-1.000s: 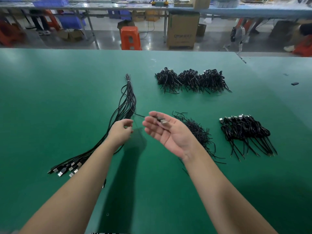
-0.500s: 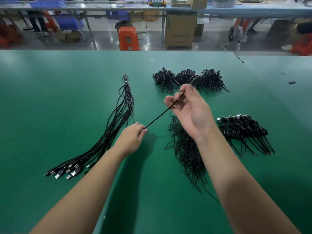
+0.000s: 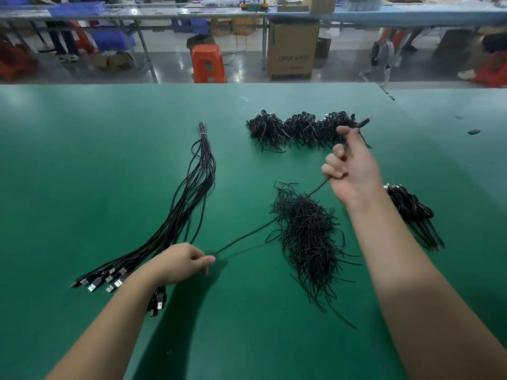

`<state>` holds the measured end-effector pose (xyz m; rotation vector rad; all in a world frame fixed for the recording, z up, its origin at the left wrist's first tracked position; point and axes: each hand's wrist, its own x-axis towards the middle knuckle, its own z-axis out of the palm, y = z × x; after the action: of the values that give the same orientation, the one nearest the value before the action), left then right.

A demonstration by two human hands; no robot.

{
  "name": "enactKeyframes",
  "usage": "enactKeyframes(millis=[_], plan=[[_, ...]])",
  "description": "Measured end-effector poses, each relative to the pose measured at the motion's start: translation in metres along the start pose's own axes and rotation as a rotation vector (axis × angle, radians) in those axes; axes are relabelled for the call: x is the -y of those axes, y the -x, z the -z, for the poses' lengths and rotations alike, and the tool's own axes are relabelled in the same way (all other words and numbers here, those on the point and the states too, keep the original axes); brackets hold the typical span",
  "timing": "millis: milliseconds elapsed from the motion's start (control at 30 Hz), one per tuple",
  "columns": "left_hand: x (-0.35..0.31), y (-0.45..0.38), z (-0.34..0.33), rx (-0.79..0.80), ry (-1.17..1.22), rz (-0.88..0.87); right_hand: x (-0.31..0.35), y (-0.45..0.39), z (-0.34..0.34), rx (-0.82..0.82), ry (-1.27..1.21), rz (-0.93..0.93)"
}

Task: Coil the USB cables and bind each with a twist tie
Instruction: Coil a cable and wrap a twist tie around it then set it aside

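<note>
One black USB cable stretches taut above the green table between my two hands. My left hand pinches its near end low over the table. My right hand is raised and curled round the cable, whose plug end sticks out past my fingers. A bundle of straight USB cables lies at the left, plugs toward me. A loose heap of black twist ties sits under the stretched cable. Coiled, tied cables lie in a row at the back and in a pile at the right.
The green table runs wide to the left and toward me. A small dark object lies at the far right. Beyond the far edge stand an orange stool, a cardboard box and workbenches.
My hands have drawn apart: the right rose up and to the right, the left dropped back toward me, and the cable between them has been pulled out long.
</note>
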<state>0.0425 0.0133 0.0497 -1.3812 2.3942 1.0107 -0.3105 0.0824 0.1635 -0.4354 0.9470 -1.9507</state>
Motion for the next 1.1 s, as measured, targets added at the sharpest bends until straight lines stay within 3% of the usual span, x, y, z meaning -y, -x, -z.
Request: enactKeyframes(millis=[100,133,200,233,300,367,433,667,1100], plan=[[-0.023,0.009,0.001,0.154,-0.161,0.055,-0.019,0.01,-0.004,0.044,0.224,-0.057],[-0.033,0.01,0.003,0.129,-0.247,0.048,-0.026,0.014,-0.006,0.083,0.292,-0.088],[-0.053,0.013,0.011,-0.091,-0.418,-0.009,-0.039,0.026,-0.012,0.174,0.422,-0.14],[-0.064,0.014,0.016,-0.251,-0.367,-0.072,-0.046,0.033,-0.015,0.222,0.489,-0.157],[-0.087,0.016,0.028,-0.429,0.098,-0.229,-0.06,0.048,-0.023,0.312,0.625,-0.179],[-0.109,0.018,0.037,-0.34,0.583,-0.334,-0.071,0.063,-0.032,0.39,0.708,-0.193],[-0.123,0.017,0.041,-0.265,0.709,-0.385,-0.078,0.074,-0.041,0.437,0.713,-0.211],[-0.138,0.013,0.036,-0.213,0.795,-0.372,-0.082,0.09,-0.047,0.437,0.922,-0.078],[-0.134,0.021,0.044,-0.146,0.673,-0.364,-0.088,0.097,-0.046,0.507,1.018,0.055]])
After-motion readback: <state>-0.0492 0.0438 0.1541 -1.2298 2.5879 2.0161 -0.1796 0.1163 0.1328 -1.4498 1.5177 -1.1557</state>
